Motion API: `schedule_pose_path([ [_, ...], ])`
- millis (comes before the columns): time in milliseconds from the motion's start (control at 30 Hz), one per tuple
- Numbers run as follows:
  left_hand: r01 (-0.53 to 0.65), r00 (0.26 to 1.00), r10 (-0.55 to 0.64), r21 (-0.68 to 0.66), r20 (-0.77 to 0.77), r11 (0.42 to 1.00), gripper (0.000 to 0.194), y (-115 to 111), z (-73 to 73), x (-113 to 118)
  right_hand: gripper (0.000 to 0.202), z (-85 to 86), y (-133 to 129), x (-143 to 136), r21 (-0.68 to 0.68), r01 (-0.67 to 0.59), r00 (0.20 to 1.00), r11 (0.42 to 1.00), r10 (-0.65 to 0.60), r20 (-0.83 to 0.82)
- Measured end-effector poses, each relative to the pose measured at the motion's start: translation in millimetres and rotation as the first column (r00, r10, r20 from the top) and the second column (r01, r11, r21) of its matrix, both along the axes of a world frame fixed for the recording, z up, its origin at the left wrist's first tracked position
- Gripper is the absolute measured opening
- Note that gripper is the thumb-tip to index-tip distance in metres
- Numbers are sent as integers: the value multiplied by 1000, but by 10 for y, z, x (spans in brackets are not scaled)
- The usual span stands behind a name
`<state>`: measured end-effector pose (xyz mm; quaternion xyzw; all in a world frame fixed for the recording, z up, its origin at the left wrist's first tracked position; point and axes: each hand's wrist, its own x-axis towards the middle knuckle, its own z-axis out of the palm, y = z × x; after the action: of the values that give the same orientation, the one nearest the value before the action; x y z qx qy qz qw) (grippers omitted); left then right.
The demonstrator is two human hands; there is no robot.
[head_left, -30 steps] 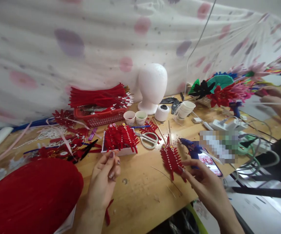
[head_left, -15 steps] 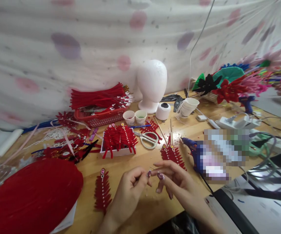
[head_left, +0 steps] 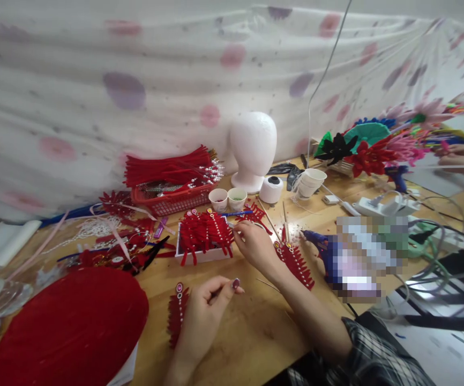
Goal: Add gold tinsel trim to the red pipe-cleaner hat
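Note:
My left hand [head_left: 210, 308] is closed in a pinch above the front of the table. Whatever lies between its thumb and finger is too small to make out. Beside it lies a red feather-shaped piece [head_left: 179, 304] with a row of pearls. My right hand [head_left: 255, 245] reaches across to the scissors [head_left: 257, 224], its fingers closed around the handle area and hiding most of it. Just left of those fingers stands a white box [head_left: 206, 256] heaped with red fuzzy strips [head_left: 203, 233]. Two beaded red pieces [head_left: 296, 265] lie beyond my right wrist.
A red round pad [head_left: 71, 327] fills the left front. Behind are a red basket [head_left: 176, 199], paper cups [head_left: 218, 200] and a white foam head [head_left: 254, 145]. A glue gun [head_left: 316, 241] and power strip [head_left: 384, 205] sit right. Another person's hand [head_left: 463, 158] shows far right.
My right hand has left my left hand and moved forward to the scissors. My left hand stays pinched near its place. The view has shifted slightly.

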<state>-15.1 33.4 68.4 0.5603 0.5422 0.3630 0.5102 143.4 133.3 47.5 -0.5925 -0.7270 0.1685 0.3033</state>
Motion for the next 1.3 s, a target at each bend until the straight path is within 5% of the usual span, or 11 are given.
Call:
schedule_pose_path([
  [300,-10,999,10,-14,50,1000,41,1,-59,-77,15,-99,178,61,-60,81,930,995,-97,-354],
  [567,37,998,-34,-36,61,999,48,-32,-65,-48,14,-79,395,-54,-228,-61,544,972,-159,-824],
  [733,24,997,-22,-41,68,999,48,-44,-41,-57,20,-10,476,-75,-256,-103,376,961,-200,-905],
  [1100,-22,998,24,-33,63,999,44,-54,-70,4,26,217,291,483,-135,-5,204,991,-131,-970],
  [1300,-25,983,43,102,-177,994,35,214,112,-23,24,260,299,449,-90,-64,130,994,-81,-988],
])
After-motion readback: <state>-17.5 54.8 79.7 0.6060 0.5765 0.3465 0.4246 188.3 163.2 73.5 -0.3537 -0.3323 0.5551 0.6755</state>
